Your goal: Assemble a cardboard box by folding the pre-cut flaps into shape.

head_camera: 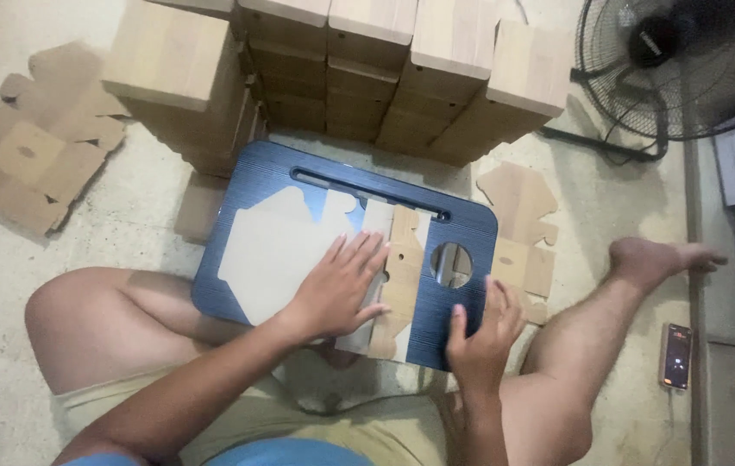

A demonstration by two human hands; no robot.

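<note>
1. Our left hand (337,289) presses flat, fingers spread, on the die-cut cardboard blank (298,246) at the middle of the blue lap tray (462,224).
2. Our right hand (481,332) curls over the tray's near right edge, gripping it.
3. The blank may slide or crease if our pressing shifts on the smooth ribbed surface.
4. Stacked folded boxes (350,69) stand beyond the far edge.
</note>
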